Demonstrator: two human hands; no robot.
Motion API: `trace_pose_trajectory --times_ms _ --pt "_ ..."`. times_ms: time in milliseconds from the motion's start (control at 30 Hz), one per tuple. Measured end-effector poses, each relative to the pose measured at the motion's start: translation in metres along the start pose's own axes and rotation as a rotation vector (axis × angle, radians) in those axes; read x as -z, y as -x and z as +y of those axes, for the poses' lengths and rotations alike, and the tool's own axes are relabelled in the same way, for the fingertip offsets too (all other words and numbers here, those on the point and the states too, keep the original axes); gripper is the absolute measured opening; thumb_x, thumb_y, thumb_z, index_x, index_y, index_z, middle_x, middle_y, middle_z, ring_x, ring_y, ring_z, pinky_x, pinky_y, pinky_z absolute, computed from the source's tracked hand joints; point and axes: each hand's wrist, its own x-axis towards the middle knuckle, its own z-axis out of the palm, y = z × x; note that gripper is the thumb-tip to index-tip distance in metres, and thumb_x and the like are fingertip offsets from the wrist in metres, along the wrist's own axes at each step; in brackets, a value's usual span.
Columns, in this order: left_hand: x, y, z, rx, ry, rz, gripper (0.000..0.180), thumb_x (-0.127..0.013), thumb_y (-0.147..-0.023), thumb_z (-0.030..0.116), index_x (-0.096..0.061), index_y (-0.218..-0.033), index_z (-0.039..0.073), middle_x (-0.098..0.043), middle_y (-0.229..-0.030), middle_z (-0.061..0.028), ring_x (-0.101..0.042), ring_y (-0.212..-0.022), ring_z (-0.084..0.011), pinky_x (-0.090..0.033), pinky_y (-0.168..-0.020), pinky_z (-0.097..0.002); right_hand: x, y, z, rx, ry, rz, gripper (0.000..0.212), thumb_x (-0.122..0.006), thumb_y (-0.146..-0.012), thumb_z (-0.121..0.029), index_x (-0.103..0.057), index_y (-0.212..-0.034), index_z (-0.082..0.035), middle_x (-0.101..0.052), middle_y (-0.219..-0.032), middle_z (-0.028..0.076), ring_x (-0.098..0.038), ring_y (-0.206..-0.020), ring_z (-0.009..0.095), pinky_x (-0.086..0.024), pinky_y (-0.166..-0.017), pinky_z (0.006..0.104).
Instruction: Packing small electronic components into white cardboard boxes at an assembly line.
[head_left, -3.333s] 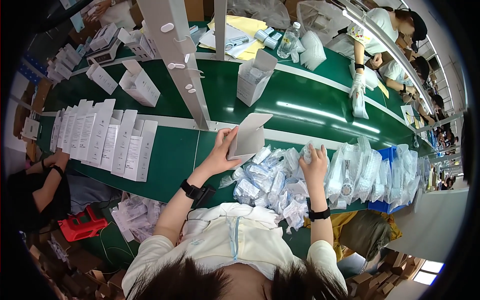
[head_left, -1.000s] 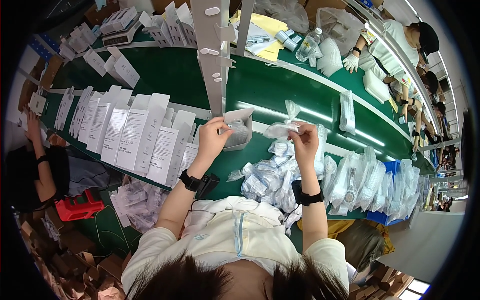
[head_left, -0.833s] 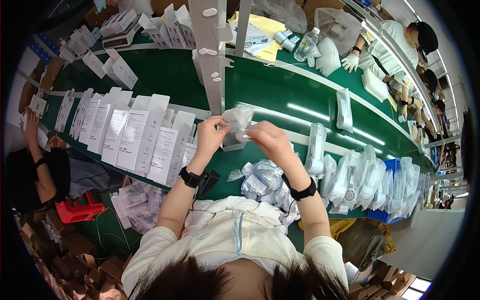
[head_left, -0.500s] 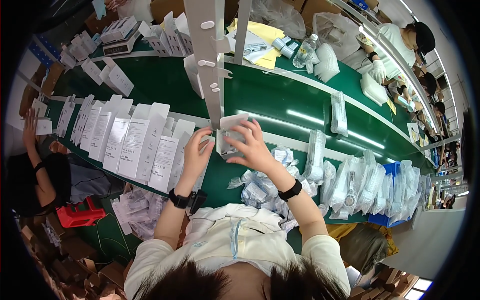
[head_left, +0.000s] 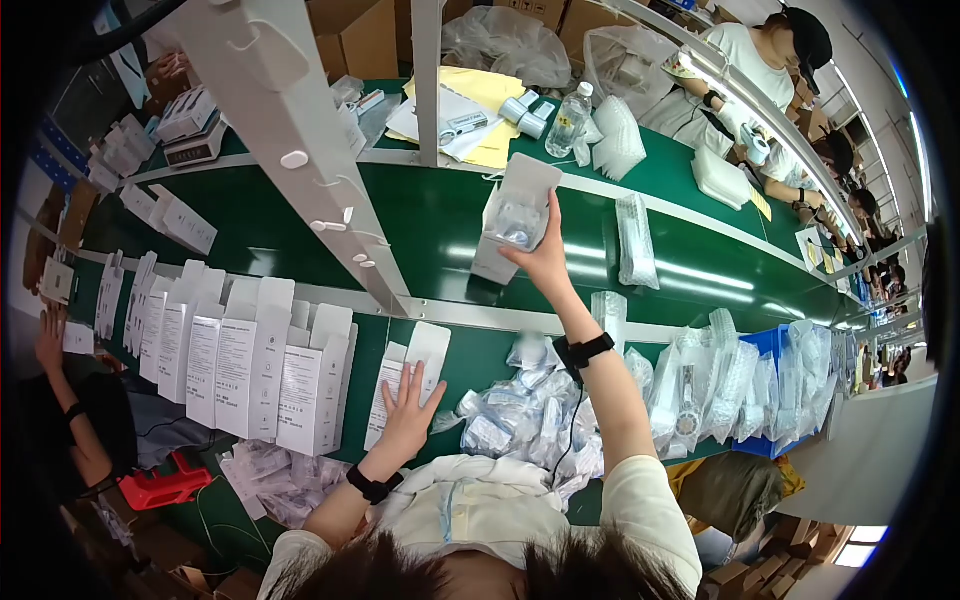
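Observation:
My right hand (head_left: 545,255) is stretched forward over the green belt, gripping a white carton (head_left: 492,262) by its right side. That carton's flap stands up, and a clear plastic packet (head_left: 517,226) shows inside its mouth. Closer to me, the fingers of my left hand (head_left: 405,425) are spread against another white carton (head_left: 428,352), upright with its flap raised. Part of this carton is hidden behind the hand. A heap of clear bagged parts (head_left: 530,412) lies to the right of my left hand.
Open white cartons (head_left: 240,365) line the bench at left. A grey metal post (head_left: 285,130) rises between bench and belt. Bubble-wrapped packs (head_left: 690,395) and a blue bin (head_left: 765,345) stand at right. A co-worker's hand (head_left: 50,340) is at far left; another person works across the belt.
The right hand has carried a carton forward and right, from beside the post to over the belt. The left hand has come back toward me to another carton. The view has shifted.

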Motion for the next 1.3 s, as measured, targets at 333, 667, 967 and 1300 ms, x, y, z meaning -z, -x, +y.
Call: trace_pose_trajectory --times_ms 333,667,967,1300 --pt "0.006 -0.040 -0.055 0.369 0.725 0.097 0.080 -0.072 -0.063 0.010 -0.030 -0.130 0.007 -0.034 -0.130 -0.0172 -0.032 -0.120 -0.0327 -0.028 -0.099 -0.0381 0.099 -0.042 0.098 -0.053 0.498 0.369 0.077 -0.066 -0.073 -0.021 -0.021 -0.135 -0.010 -0.038 -0.127 0.017 -0.036 -0.120 0.032 -0.027 -0.100 0.0407" --pt "0.044 -0.047 -0.038 0.258 1.282 -0.047 0.075 -0.072 -0.060 0.006 -0.033 -0.124 0.007 -0.040 -0.126 -0.0131 -0.040 -0.115 -0.0242 -0.030 -0.098 -0.0331 0.156 -0.042 0.164 -0.787 0.778 -0.014 0.086 -0.065 -0.068 -0.017 -0.014 -0.137 -0.023 -0.043 -0.119 0.020 -0.041 -0.114 0.032 -0.043 -0.086 0.0408" --pt "0.062 -0.093 -0.008 -0.049 0.743 0.249 0.073 -0.075 -0.058 0.009 -0.033 -0.118 0.007 -0.034 -0.126 -0.0154 -0.035 -0.117 -0.0339 -0.031 -0.097 -0.0394 0.092 0.034 -0.020 -0.282 -0.868 0.285 0.070 -0.053 -0.074 0.000 -0.018 -0.133 -0.016 -0.038 -0.123 0.011 -0.043 -0.110 0.027 -0.042 -0.088 0.0412" --pt "0.005 -0.099 0.003 -0.097 0.863 0.711 0.075 -0.080 -0.056 0.009 -0.024 -0.106 0.007 -0.033 -0.125 -0.0223 -0.035 -0.114 -0.0411 -0.035 -0.092 -0.0453 -0.039 0.107 -0.080 -0.040 -0.139 0.491 0.068 -0.064 -0.071 -0.005 -0.029 -0.129 -0.015 -0.034 -0.123 0.014 -0.034 -0.118 0.030 -0.032 -0.096 0.0419"
